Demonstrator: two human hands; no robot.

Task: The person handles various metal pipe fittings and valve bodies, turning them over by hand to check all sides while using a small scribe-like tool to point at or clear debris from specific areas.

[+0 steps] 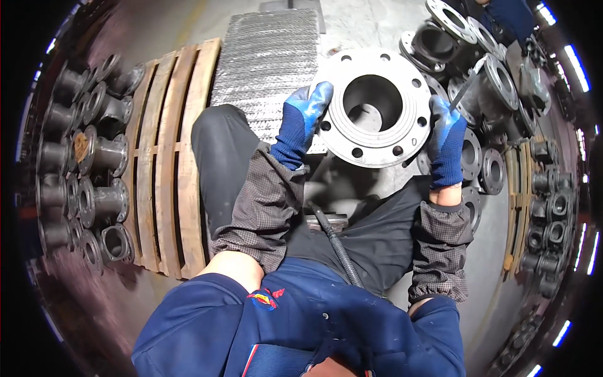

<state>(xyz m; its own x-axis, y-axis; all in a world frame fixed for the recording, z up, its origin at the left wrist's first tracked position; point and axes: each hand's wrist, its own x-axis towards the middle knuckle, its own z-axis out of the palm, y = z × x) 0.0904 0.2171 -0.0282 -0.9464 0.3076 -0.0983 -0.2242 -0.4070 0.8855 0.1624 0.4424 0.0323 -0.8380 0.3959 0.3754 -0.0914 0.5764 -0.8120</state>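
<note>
Between my hands is a grey metal flanged pipe fitting (400, 69), its round flange face turned up toward me. Bolt holes ring the flange, and a wide bore opens in the middle. My left hand (308, 108), in a blue-coated glove, is closed on the flange's left edge. On the opposite edge, my right hand (446, 129) grips in a matching glove. A thin dark bar (467, 87) sticks up by the right fingers; whether that hand also holds it, I cannot tell. The fitting's underside is hidden.
A ridged metal plate (267, 50) lies beyond my left hand, beside a wooden pallet (164, 157). Flanged fittings (103, 204) are stacked at far left. More fittings (499, 81) crowd close to my right hand, and others (556, 204) stand by a second pallet (516, 207). A black hose (339, 245) crosses my lap.
</note>
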